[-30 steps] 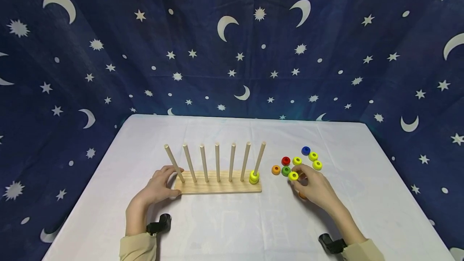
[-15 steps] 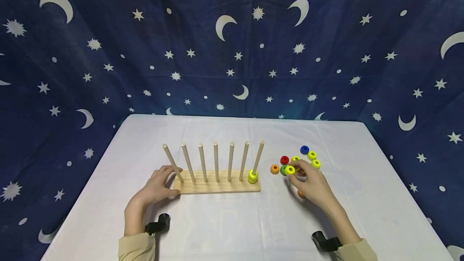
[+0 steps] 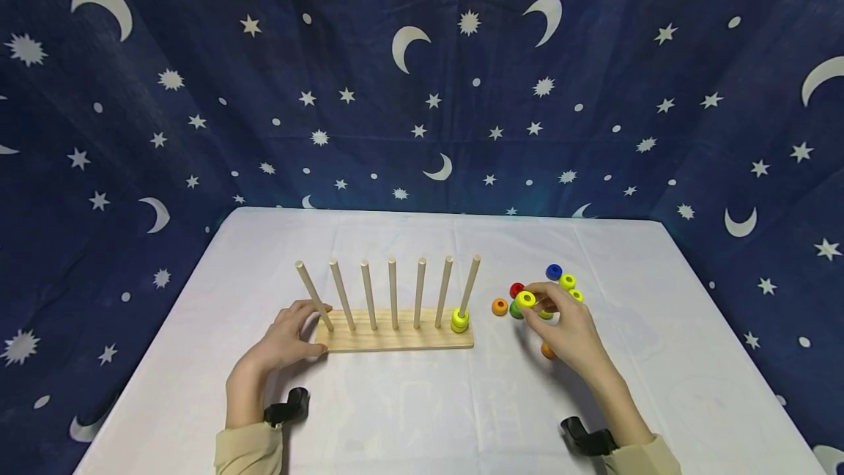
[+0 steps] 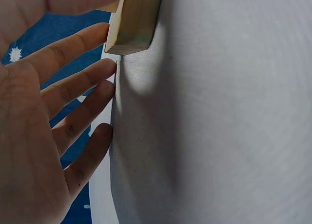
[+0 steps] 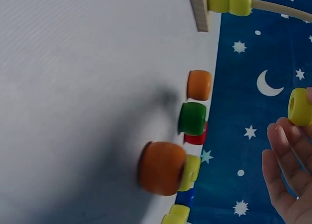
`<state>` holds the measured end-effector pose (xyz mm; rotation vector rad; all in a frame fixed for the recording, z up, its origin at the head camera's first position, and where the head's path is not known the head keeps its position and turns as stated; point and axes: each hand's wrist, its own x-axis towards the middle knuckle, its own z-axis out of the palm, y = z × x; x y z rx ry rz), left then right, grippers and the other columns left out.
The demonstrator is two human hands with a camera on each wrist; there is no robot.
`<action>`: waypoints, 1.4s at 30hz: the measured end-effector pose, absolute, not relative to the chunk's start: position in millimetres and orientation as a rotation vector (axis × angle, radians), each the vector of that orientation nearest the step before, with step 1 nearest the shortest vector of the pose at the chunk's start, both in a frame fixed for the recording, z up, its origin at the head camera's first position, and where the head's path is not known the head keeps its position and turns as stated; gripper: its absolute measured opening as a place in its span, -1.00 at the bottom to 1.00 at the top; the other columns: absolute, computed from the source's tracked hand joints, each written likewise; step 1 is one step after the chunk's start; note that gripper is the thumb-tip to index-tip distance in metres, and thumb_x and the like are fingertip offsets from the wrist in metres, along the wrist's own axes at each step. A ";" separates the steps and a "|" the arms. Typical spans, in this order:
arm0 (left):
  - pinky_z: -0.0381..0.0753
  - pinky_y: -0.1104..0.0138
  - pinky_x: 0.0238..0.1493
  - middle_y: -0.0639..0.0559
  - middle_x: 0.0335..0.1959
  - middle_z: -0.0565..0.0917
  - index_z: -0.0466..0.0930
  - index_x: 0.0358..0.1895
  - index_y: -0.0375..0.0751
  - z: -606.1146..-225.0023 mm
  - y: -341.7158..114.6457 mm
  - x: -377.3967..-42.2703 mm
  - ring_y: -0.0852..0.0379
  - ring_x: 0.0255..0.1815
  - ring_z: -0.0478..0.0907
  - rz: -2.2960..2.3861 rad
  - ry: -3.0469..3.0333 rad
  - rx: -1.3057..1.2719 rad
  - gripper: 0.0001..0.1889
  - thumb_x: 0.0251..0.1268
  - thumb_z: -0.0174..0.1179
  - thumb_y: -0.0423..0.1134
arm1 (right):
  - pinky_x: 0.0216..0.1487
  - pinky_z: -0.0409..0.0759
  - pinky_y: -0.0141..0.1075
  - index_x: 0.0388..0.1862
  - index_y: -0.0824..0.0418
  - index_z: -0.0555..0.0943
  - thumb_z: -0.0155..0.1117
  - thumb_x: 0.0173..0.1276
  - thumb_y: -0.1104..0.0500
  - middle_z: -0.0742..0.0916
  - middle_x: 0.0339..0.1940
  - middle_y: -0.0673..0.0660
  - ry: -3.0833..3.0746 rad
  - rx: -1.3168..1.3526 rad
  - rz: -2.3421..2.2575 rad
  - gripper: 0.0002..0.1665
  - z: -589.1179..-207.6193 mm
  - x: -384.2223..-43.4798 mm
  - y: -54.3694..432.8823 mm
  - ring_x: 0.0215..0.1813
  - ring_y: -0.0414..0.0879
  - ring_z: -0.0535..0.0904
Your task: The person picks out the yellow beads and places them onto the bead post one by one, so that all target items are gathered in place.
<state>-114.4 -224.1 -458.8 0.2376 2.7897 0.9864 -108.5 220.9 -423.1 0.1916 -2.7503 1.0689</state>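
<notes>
Threading, apparently: glossy yellow ring bead [image 3: 525, 300], right of centre, is pinched by the right hand [image 3: 568, 326]; seven-peg pale wooden rack [image 3: 395, 341], centre, is held at left end by the left hand [image 3: 283, 337], spare fingers spread. Lifting above peg tips [image 3: 476, 259] seems needed; room is left at lower centre on white-clothed table [image 3: 409, 416], its edges well apart

Wooden rack [image 3: 401, 343] with seven pegs [image 3: 393, 292] lies nearly parallel to far edge of table [image 3: 395, 416], left end pinched by left hand [image 3: 286, 336]. Two yellow beads [image 3: 459, 325] sit on rightmost peg. Another yellow bead [image 3: 524, 304], raised, pinched by right hand [image 3: 570, 328].
</notes>
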 end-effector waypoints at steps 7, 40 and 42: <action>0.27 -0.29 0.20 -0.19 0.27 0.42 0.51 0.18 -0.09 -458.8 -224.5 -115.3 -0.27 0.27 0.27 0.968 2.795 0.232 -0.34 -0.20 0.38 -0.26 | -0.03 0.56 -0.02 0.02 0.07 0.57 0.39 0.19 0.18 0.72 -0.18 0.01 -2.710 0.197 1.056 -0.61 -413.2 -106.1 214.7 -0.14 -0.09 0.61; 0.24 -0.32 0.21 -0.19 0.28 0.42 0.50 0.18 -0.10 -460.3 -225.3 -115.7 -0.27 0.28 0.26 0.974 2.788 0.215 -0.32 -0.21 0.38 -0.27 | -0.13 0.46 -0.36 0.05 0.05 0.59 0.44 0.14 0.23 0.67 -0.22 -0.10 -2.503 0.395 1.089 -0.54 -369.5 -104.3 179.6 -0.17 -0.23 0.55; 0.24 -0.32 0.21 -0.19 0.28 0.42 0.50 0.18 -0.10 -460.3 -225.2 -115.9 -0.27 0.29 0.26 0.975 2.787 0.211 -0.32 -0.21 0.38 -0.28 | -0.14 0.43 -0.33 0.04 0.05 0.59 0.44 0.13 0.24 0.67 -0.22 -0.10 -2.486 0.401 1.095 -0.54 -367.2 -104.7 178.2 -0.16 -0.26 0.54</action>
